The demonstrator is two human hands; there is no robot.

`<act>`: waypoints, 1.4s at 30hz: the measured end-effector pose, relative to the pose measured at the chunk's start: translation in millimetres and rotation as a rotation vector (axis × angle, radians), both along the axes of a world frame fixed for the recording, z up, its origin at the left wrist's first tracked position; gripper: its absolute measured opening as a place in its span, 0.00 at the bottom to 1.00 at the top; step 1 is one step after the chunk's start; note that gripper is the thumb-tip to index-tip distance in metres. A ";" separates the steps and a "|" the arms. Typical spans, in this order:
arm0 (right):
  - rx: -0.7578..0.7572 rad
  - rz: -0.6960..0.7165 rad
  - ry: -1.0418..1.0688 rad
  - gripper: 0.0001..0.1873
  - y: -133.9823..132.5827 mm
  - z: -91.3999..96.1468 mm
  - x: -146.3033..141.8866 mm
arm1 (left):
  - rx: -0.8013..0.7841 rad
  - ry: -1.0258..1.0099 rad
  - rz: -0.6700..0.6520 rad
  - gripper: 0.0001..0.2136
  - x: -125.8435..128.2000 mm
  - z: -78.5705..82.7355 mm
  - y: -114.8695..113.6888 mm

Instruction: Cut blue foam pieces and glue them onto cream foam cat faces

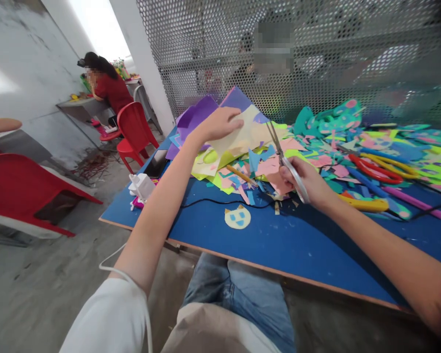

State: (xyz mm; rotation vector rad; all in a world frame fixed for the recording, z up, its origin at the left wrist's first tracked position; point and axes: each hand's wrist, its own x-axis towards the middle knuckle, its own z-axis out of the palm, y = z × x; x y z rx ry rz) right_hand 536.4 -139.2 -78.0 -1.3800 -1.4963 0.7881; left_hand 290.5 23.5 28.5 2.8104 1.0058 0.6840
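My left hand [220, 123] reaches over the paper pile, its visible fingers apart above a cream sheet [244, 135]. Whether the fingertips touch that sheet is hard to see. Purple sheets [196, 117] lie beside and behind this hand. In my right hand [305, 179] is a pair of scissors [275, 139], held by the pale handle with the blades pointing up and away. Pink and blue paper scraps [274, 169] lie under the scissors. Nearer to me on the blue table rests a round cream cat-face cutout [237, 217] with blue eyes and mouth.
Red-handled scissors [377, 169], a yellow cutter [367, 202] and a purple stick [422, 206] lie among scraps at right. A white charger [142, 186] stands at the left edge. A black cable [206, 200] crosses the table [279, 250]. Perforated metal [213, 59] rises behind.
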 end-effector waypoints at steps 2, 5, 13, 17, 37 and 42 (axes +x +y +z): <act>0.005 0.013 -0.034 0.28 -1.6 1.6 -1.2 | -0.084 -0.085 -0.132 0.15 -8.5 10.4 -2.5; 0.019 0.042 -0.060 0.27 -5.1 4.9 -4.2 | -0.239 -0.145 -0.286 0.20 -19.2 21.9 -9.3; 0.021 0.154 -0.051 0.31 -11.9 6.2 -9.5 | -0.510 -0.020 -0.375 0.17 -17.2 24.7 -22.3; 0.016 0.196 -0.016 0.34 -13.2 3.5 -10.2 | -0.520 0.048 -0.360 0.15 -6.4 20.9 -28.8; -0.050 0.185 0.180 0.36 -16.2 1.5 -21.1 | -0.614 -0.132 -0.451 0.16 6.7 10.7 -37.4; -0.047 0.189 0.205 0.36 -15.7 -1.5 -22.0 | -0.618 -0.142 -0.436 0.13 7.2 9.9 -37.8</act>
